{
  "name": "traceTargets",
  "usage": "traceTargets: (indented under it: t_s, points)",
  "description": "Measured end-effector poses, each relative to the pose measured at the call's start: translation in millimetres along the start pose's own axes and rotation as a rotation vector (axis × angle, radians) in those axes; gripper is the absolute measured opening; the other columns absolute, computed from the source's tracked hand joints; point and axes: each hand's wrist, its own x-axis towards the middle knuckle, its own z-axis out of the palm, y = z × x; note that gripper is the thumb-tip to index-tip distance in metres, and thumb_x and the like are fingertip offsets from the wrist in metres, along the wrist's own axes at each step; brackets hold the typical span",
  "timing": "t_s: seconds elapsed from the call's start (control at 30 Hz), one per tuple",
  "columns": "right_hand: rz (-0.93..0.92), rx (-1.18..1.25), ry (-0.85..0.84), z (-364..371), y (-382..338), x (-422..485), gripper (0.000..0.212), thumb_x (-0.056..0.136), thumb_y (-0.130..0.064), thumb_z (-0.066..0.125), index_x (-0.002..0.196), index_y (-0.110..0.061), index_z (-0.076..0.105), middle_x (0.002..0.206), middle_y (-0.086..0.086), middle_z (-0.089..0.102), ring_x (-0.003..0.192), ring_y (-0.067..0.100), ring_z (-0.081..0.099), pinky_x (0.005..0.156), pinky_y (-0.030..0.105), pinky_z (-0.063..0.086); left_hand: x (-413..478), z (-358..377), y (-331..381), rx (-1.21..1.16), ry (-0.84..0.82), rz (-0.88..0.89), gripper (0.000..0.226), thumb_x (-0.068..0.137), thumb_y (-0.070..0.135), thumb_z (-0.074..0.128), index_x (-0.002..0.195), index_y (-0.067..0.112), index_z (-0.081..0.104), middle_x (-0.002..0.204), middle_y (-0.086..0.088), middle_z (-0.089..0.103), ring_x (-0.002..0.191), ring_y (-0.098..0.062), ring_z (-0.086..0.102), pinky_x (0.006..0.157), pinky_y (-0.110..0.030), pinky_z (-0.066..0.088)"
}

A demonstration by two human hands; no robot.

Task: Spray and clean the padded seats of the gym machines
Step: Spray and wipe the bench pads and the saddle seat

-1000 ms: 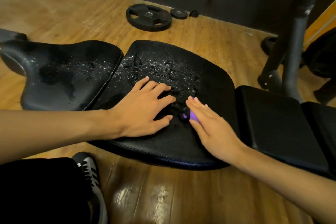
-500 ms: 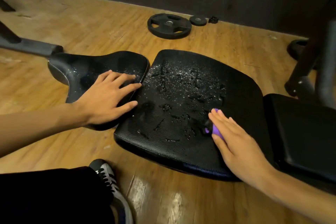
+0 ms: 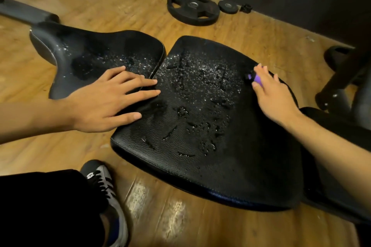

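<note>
A: From the head view, where is the seat pad (image 3: 200, 126) relative to the hands?

B: It lies between them. The left hand (image 3: 106, 104) is flat with its fingers spread and straight, resting across the gap where the narrower pad (image 3: 96, 54) meets the seat pad. It grips nothing.

A: And the right hand?

B: The right hand (image 3: 275, 98) is at the pad's far right edge. Its fingers are laid fairly straight over a small purple wiper (image 3: 257, 79) and press it down. I can't tell if the wiper is cloth or sponge.

A: Which way is the wet part?

B: The spray droplets (image 3: 200, 78) sit to the left of the wiper, towards the left hand, and more beads run down the pad towards the person. I'd judge the next stroke goes leftward across the pad. The right hand has the wiper, and the left is nearer the narrower pad, which is wet too.
</note>
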Motion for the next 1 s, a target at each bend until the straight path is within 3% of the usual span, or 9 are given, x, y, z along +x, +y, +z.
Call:
traceTargets:
  t_s: [0.07, 0.17, 0.23, 0.33, 0.4, 0.57, 0.7, 0.87, 1.0]
  points:
    - [0.091, 0.015, -0.01, -3, 8, 31, 0.052, 0.109, -0.022, 0.036, 0.158, -0.015, 0.022, 0.166, 0.009, 0.015, 0.153, 0.028, 0.006, 0.124, 0.038, 0.004, 0, -1, -1, 0.003, -0.01, 0.003, 0.064, 0.105, 0.06, 0.02, 0.16, 0.03, 0.028, 0.166, 0.008, 0.026, 0.146, -0.023, 0.035, 0.121, -0.058, 0.017]
    - [0.22, 0.041, -0.012, -7, 9, 54, 0.042, 0.109, -0.026, 0.035, 0.148, -0.014, 0.039, 0.156, 0.02, 0.037, 0.141, 0.049, 0.031, 0.116, 0.045, 0.024, -1, 0, -1, 0.009, -0.016, 0.009, 0.064, 0.105, 0.06, 0.019, 0.161, 0.03, 0.025, 0.167, 0.009, 0.024, 0.147, -0.023, 0.033, 0.121, -0.058, 0.017]
    - [0.197, 0.035, 0.001, -4, 6, 47, 0.044, 0.108, -0.025, 0.035, 0.15, -0.013, 0.037, 0.157, 0.02, 0.035, 0.144, 0.045, 0.028, 0.118, 0.043, 0.022, -1, -1, -2, 0.016, -0.023, 0.011, 0.064, 0.105, 0.06, 0.019, 0.161, 0.031, 0.024, 0.167, 0.01, 0.024, 0.148, -0.023, 0.032, 0.121, -0.058, 0.017]
    - [0.06, 0.022, 0.013, 2, -3, 9, 0.053, 0.108, -0.022, 0.035, 0.158, -0.012, 0.021, 0.166, 0.008, 0.016, 0.154, 0.02, 0.008, 0.123, 0.029, 0.003, -1, 1, -2, 0.023, -0.019, 0.007, 0.063, 0.105, 0.06, 0.019, 0.161, 0.031, 0.023, 0.167, 0.01, 0.023, 0.147, -0.023, 0.033, 0.122, -0.057, 0.017]
    - [-0.02, 0.022, -0.027, 8, -9, -26, 0.053, 0.108, -0.022, 0.036, 0.158, -0.01, 0.02, 0.166, 0.004, 0.015, 0.153, 0.012, 0.006, 0.12, 0.022, -0.001, -2, 1, -3, 0.025, -0.014, 0.007, 0.063, 0.105, 0.059, 0.019, 0.162, 0.031, 0.022, 0.167, 0.011, 0.022, 0.147, -0.023, 0.034, 0.122, -0.056, 0.017]
    - [-0.254, 0.073, -0.072, 19, -32, -136, 0.059, 0.104, -0.04, 0.033, 0.154, -0.008, 0.033, 0.163, 0.001, 0.026, 0.152, 0.01, 0.017, 0.123, 0.022, 0.008, -2, 3, -1, 0.004, -0.008, 0.001, 0.062, 0.105, 0.059, 0.02, 0.162, 0.033, 0.02, 0.167, 0.013, 0.022, 0.147, -0.022, 0.034, 0.123, -0.054, 0.015]
    - [-0.44, 0.011, -0.157, 15, -55, -197, 0.055, 0.107, -0.04, 0.029, 0.158, -0.017, 0.026, 0.166, -0.009, 0.017, 0.153, 0.007, 0.012, 0.123, 0.025, 0.009, -3, 3, -1, 0.002, -0.007, 0.004, 0.062, 0.105, 0.059, 0.02, 0.162, 0.033, 0.02, 0.167, 0.013, 0.021, 0.147, -0.022, 0.034, 0.123, -0.055, 0.015]
    - [-0.598, -0.099, -0.244, 12, -41, -167, 0.057, 0.107, -0.042, 0.026, 0.158, -0.017, 0.024, 0.167, -0.005, 0.016, 0.154, 0.011, 0.009, 0.125, 0.029, 0.006, -1, 3, -1, 0.008, -0.011, -0.002, 0.063, 0.105, 0.059, 0.019, 0.161, 0.032, 0.022, 0.167, 0.012, 0.023, 0.145, -0.024, 0.036, 0.122, -0.056, 0.016]
    - [-0.471, -0.06, -0.219, 12, -14, -95, 0.057, 0.107, -0.045, 0.02, 0.158, -0.019, 0.016, 0.166, -0.007, 0.01, 0.154, 0.008, -0.003, 0.125, 0.029, -0.002, -1, 2, 1, 0.011, -0.013, -0.005, 0.063, 0.105, 0.059, 0.019, 0.161, 0.03, 0.025, 0.166, 0.01, 0.026, 0.143, -0.026, 0.039, 0.121, -0.057, 0.019]
